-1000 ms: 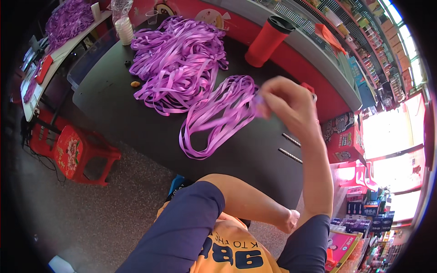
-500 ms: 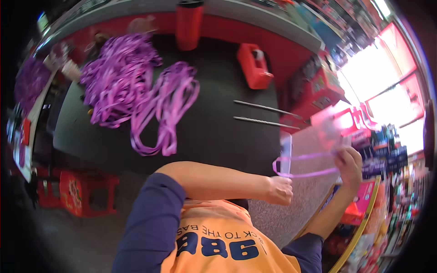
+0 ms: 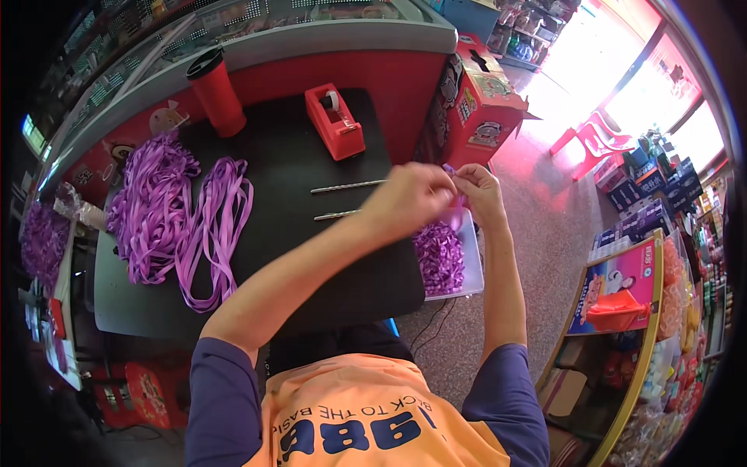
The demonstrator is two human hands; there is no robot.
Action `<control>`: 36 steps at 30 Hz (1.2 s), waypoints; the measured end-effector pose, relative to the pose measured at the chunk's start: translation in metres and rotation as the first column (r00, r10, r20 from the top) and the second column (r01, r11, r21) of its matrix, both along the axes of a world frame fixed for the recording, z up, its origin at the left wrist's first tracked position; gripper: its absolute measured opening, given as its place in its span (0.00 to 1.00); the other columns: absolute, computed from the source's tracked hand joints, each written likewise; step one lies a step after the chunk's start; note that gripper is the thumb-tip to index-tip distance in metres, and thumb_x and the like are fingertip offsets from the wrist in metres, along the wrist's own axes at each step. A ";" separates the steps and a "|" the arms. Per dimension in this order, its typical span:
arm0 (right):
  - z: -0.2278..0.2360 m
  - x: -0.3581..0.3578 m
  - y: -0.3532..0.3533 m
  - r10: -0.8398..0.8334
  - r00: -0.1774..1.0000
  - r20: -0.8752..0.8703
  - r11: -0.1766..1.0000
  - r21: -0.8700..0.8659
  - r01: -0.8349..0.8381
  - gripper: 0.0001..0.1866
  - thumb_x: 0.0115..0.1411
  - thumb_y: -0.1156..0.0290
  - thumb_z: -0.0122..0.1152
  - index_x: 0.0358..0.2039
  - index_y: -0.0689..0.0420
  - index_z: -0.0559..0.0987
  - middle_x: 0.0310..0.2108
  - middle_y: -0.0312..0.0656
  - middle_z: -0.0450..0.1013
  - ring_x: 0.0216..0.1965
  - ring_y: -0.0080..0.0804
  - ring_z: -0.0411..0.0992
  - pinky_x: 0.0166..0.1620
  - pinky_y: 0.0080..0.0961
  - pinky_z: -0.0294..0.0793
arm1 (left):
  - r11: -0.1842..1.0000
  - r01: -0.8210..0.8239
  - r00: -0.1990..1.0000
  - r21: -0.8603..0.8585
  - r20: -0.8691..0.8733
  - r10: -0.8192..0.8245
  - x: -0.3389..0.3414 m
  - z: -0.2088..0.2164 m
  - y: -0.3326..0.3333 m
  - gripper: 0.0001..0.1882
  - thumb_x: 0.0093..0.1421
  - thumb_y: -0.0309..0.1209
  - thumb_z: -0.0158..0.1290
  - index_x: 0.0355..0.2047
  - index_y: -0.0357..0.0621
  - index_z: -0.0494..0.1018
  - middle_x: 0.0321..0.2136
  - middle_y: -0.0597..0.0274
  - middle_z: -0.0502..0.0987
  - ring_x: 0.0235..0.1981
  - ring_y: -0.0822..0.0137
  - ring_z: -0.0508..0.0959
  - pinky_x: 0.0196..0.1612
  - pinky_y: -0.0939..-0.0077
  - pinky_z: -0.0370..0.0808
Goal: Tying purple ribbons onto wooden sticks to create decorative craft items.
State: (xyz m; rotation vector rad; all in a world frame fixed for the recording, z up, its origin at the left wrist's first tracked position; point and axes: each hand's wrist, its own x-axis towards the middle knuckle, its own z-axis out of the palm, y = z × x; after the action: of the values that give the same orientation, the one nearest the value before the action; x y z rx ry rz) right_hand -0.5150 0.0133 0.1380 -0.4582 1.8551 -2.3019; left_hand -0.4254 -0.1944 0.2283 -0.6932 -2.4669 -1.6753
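Observation:
Above a white tray (image 3: pixel 476 272) at the table's right end, my two hands meet close together. My right hand (image 3: pixel 482 191) is closed in a pinch on a purple ribbon (image 3: pixel 449 170); a blurred stretch of it shows between the hands. My left hand (image 3: pixel 408 198) reaches across with curled fingers at the same ribbon, its fingertips smeared by motion. Below them the tray holds many short purple ribbon pieces (image 3: pixel 440 257). Two thin metal rods (image 3: pixel 346 187) lie on the table, partly hidden by my left hand and forearm. Further left are a big tangled purple ribbon heap (image 3: pixel 156 206) and a looped bundle (image 3: pixel 214 233).
On the dark table (image 3: pixel 303 265) stand a red tumbler (image 3: pixel 218 97) and a red tape dispenser (image 3: pixel 336 124). Behind runs a glass-topped counter (image 3: pixel 334 35). A red carton (image 3: pixel 482 101) stands beyond the table's right corner; a goods shelf (image 3: pixel 650 335) is at right.
The ribbon loop, held out to the right before, is now drawn in between my hands. My left hand has risen to meet the right above the tray. The view has turned rightward.

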 end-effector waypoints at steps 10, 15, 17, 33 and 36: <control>-0.053 0.011 -0.037 0.132 0.984 0.119 0.979 -0.173 -0.110 0.05 0.55 0.80 0.60 0.32 0.59 0.75 0.38 0.48 0.77 0.37 0.25 0.76 0.38 0.15 0.74 | 0.949 -0.239 0.969 -0.206 0.012 0.247 -0.060 -0.047 -0.023 0.13 0.54 0.30 0.53 0.37 0.34 0.76 0.32 0.50 0.79 0.36 0.61 0.79 0.42 0.72 0.73; -0.059 0.020 -0.051 0.144 0.983 0.110 0.952 -0.285 -0.108 0.05 0.55 0.81 0.59 0.32 0.60 0.74 0.37 0.47 0.77 0.40 0.28 0.76 0.43 0.19 0.75 | 0.941 -0.233 0.973 -0.247 -0.060 0.225 -0.068 -0.057 -0.018 0.11 0.54 0.30 0.53 0.34 0.35 0.77 0.33 0.52 0.79 0.35 0.57 0.78 0.42 0.71 0.73; -0.057 0.021 -0.053 0.145 0.982 0.119 0.951 -0.290 -0.105 0.04 0.55 0.81 0.59 0.32 0.61 0.74 0.35 0.46 0.77 0.42 0.32 0.76 0.46 0.24 0.75 | 0.933 -0.228 0.974 -0.279 -0.076 0.215 -0.069 -0.058 -0.018 0.10 0.54 0.30 0.54 0.33 0.36 0.78 0.33 0.53 0.79 0.36 0.57 0.77 0.42 0.70 0.72; -0.044 0.008 -0.063 -0.026 0.984 -0.177 0.974 0.218 0.065 0.13 0.56 0.76 0.60 0.42 0.61 0.77 0.40 0.39 0.74 0.41 0.23 0.71 0.41 0.20 0.71 | 0.900 -0.318 0.933 -0.298 -0.268 0.241 -0.062 -0.071 -0.027 0.07 0.52 0.30 0.57 0.27 0.39 0.79 0.38 0.59 0.77 0.47 0.57 0.70 0.51 0.65 0.66; -0.063 -0.004 -0.062 0.002 0.962 -0.272 0.984 0.169 0.046 0.11 0.55 0.76 0.60 0.40 0.62 0.78 0.39 0.40 0.75 0.40 0.24 0.73 0.41 0.21 0.71 | 0.903 -0.307 0.936 -0.299 -0.267 0.229 -0.061 -0.070 -0.022 0.07 0.52 0.30 0.57 0.28 0.39 0.79 0.38 0.59 0.77 0.47 0.57 0.70 0.51 0.66 0.66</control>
State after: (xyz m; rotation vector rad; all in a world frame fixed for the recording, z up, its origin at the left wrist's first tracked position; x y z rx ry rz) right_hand -0.5189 -0.0490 0.0750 -0.7639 2.1730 -2.1535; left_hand -0.4862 -0.2161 0.1587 -0.5027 -2.5621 -1.0278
